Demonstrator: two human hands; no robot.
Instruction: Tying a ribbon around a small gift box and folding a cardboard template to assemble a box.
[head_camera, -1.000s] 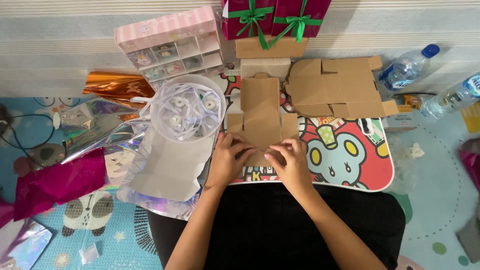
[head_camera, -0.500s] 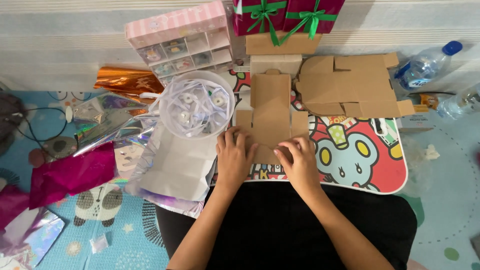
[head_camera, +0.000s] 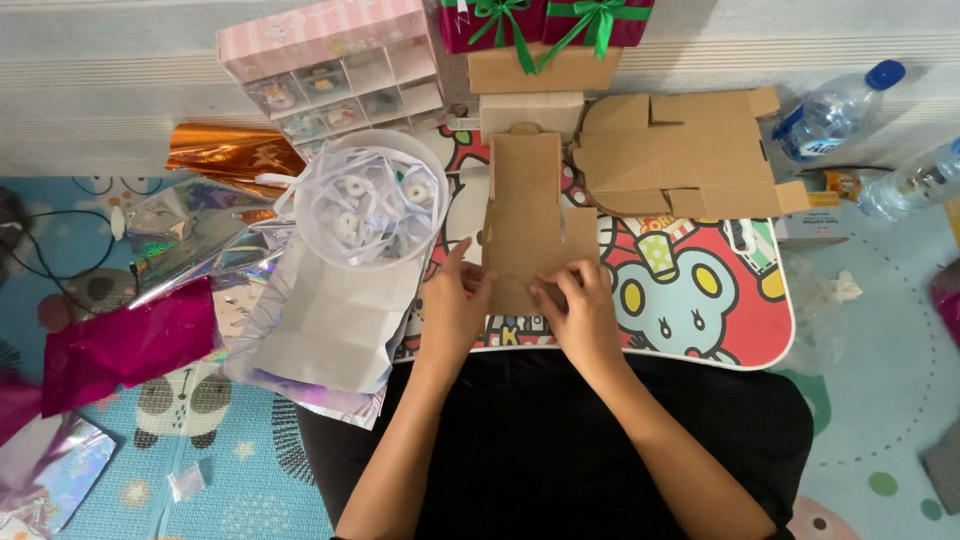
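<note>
A cartoon-printed lap table (head_camera: 700, 330) holds a flat brown cardboard box blank (head_camera: 525, 215) at centre. At 6 o'clock of the blank, the left hand (head_camera: 452, 312) and right hand (head_camera: 580, 315) press its lower edge, fingers together, flat on the card

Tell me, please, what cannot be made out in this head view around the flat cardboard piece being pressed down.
- Near end of the flat cardboard blank: covered by the left hand and right hand.
- Contents of the pink drawer organiser: too small to identify.
- Gift box with green ribbons: cut off by the top edge.
- Clear bottle: cut off by the right edge.
</note>
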